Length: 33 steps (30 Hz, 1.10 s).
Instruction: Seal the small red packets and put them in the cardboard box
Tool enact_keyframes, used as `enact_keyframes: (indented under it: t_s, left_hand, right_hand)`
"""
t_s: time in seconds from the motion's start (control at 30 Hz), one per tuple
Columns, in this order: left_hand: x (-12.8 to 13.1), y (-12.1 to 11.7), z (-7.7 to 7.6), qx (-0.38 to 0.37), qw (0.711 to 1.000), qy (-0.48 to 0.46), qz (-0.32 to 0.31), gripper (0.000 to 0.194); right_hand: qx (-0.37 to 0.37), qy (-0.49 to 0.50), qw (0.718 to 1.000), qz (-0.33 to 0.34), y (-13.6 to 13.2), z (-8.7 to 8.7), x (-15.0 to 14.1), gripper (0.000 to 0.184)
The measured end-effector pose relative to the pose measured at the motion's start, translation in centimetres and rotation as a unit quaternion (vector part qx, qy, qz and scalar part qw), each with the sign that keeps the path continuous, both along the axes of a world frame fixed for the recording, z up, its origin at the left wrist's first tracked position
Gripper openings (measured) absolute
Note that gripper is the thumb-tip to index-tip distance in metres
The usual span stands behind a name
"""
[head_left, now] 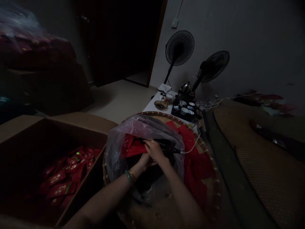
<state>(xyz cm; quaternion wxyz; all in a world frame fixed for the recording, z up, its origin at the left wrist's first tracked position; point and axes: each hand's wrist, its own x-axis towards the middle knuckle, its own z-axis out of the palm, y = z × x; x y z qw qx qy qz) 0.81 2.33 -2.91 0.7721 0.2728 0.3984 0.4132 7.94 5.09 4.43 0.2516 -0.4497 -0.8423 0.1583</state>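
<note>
- The round woven tray [217, 186] is my landmark. The red piece [135, 149] at the hands lies inside its rim, within the mouth of a clear plastic bag [114, 140].
- From where I stand, the right hand [156, 151] reaches over that piece, its fingers drawn close together. I cannot tell whether its grip pinches anything.
- The left hand [144, 161] sits just beneath, touching or nearly touching the right. Its fingertips are hidden, so I cannot tell the state of that grip either.
- A slim black thing [175, 150], with a white cord [196, 141] at its end, lies beside the right hand, over the bag, within the tray's rim.
- Flat red pieces [202, 165] overlap on the tray's right side. They look to me unhandled, so I judge a good part of the work is left.
- In the cardboard box [83, 121] left of the tray lies a heap of small red packets [60, 189]. They look filled and closed, so perhaps much is done, though the dimness hides the details.
- The piece at the hands seems only partway along, as it has neither joined that heap nor left the tray.
- Beyond the tray, cups [184, 111] stand on the desk [152, 104].
</note>
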Motion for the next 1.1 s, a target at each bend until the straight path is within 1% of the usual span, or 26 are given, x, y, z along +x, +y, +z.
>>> enact_keyframes:
  t_s: [0.07, 0.17, 0.23, 0.27, 0.3, 0.33, 0.37, 0.4, 0.43, 0.53, 0.57, 0.63, 0.73, 0.9, 1.0, 1.1]
  left_hand:
    - [-0.5, 0.3, 0.5, -0.032, 0.999, -0.020, 0.001, 0.030]
    - [-1.6, 0.6, 2.1, -0.050, 0.996, -0.068, -0.019, 0.040]
    - [-2.5, 0.6, 3.6, -0.069, 0.982, -0.149, -0.095, 0.054]
    - [-2.8, 0.6, 4.3, -0.069, 0.973, -0.168, -0.140, 0.060]
    - [-3.1, 0.5, 5.0, -0.063, 0.966, -0.168, -0.186, 0.062]
    - [-3.3, 0.4, 5.5, -0.040, 0.965, -0.159, -0.205, 0.057]
    - [-3.3, 0.2, 6.0, -0.001, 0.968, -0.143, -0.206, 0.051]
    - [-3.2, 0.1, 6.4, 0.024, 0.970, -0.119, -0.212, 0.047]
    - [-3.1, -0.1, 6.6, 0.051, 0.972, -0.097, -0.206, 0.044]
    - [-2.3, -0.4, 6.7, 0.106, 0.976, -0.034, -0.186, 0.045]
    - [-2.0, -0.5, 6.6, 0.119, 0.976, -0.017, -0.181, 0.046]
    - [-1.7, -0.6, 6.4, 0.133, 0.975, 0.008, -0.178, 0.046]
    - [-1.5, -0.8, 6.0, 0.134, 0.976, 0.013, -0.169, 0.044]
    - [-1.2, -1.3, 5.7, 0.101, 0.986, 0.005, -0.131, 0.042]
    - [-0.9, -1.4, 5.4, 0.079, 0.989, -0.006, -0.125, 0.042]
    - [-0.9, -1.4, 5.0, 0.071, 0.989, -0.009, -0.131, 0.043]
  right_hand:
    - [0.019, 0.039, 0.999, 0.007, -0.8, 0.6, 2.2, 0.026]
    - [0.058, 0.098, 0.993, -0.026, -2.4, 1.0, 5.8, 0.025]
    - [0.063, 0.118, 0.990, -0.044, -3.6, 0.8, 7.9, 0.024]
    - [0.060, 0.126, 0.989, -0.048, -4.1, 0.5, 8.7, 0.023]
    - [0.056, 0.132, 0.988, -0.050, -4.6, 0.3, 9.3, 0.023]
    - [0.052, 0.139, 0.987, -0.053, -5.0, 0.0, 9.8, 0.023]
    - [0.049, 0.147, 0.986, -0.062, -5.3, -0.3, 10.1, 0.024]
    - [0.045, 0.160, 0.983, -0.077, -5.5, -0.6, 10.2, 0.024]
    - [0.037, 0.177, 0.979, -0.098, -5.6, -0.8, 10.2, 0.025]
    - [-0.008, 0.228, 0.959, -0.167, -5.7, -1.1, 9.5, 0.039]
    - [-0.023, 0.232, 0.956, -0.179, -5.7, -1.1, 9.2, 0.043]
    - [-0.036, 0.207, 0.960, -0.184, -5.8, -1.1, 8.6, 0.046]
    - [-0.001, 0.150, 0.973, -0.177, -6.1, -1.3, 8.0, 0.044]
    - [0.079, 0.088, 0.978, -0.170, -6.5, -2.7, 7.9, 0.044]
    - [0.097, 0.066, 0.980, -0.164, -6.5, -3.5, 8.1, 0.045]
    - [0.096, 0.057, 0.980, -0.166, -6.4, -3.9, 8.1, 0.045]
